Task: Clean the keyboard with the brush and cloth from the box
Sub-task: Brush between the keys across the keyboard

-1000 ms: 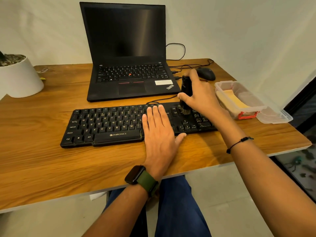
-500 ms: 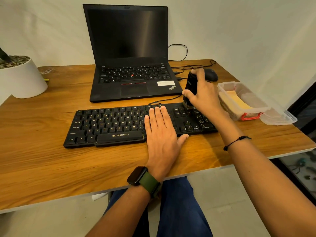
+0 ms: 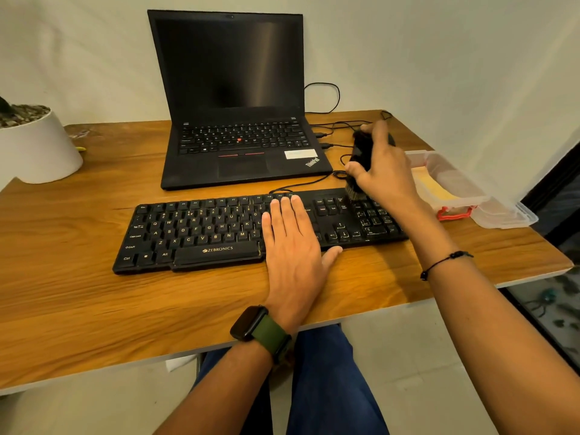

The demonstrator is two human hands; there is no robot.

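The right hand (image 3: 381, 171) grips the stiff, light brush (image 3: 359, 166) by its black handle over the keyboard (image 3: 219, 237) near the desk's front edge, while the left hand (image 3: 293, 243) presses flat on its keys.

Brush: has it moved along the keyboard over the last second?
Yes. The brush has shifted toward the keyboard's far right corner, away from the resting left hand.

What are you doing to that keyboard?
A person is cleaning the keyboard. The right hand grips a black brush with its bristles on the keys near the far right end. The left hand lies flat on the keys, holding the keyboard down. The yellow cloth is in the open box beside it, untouched.
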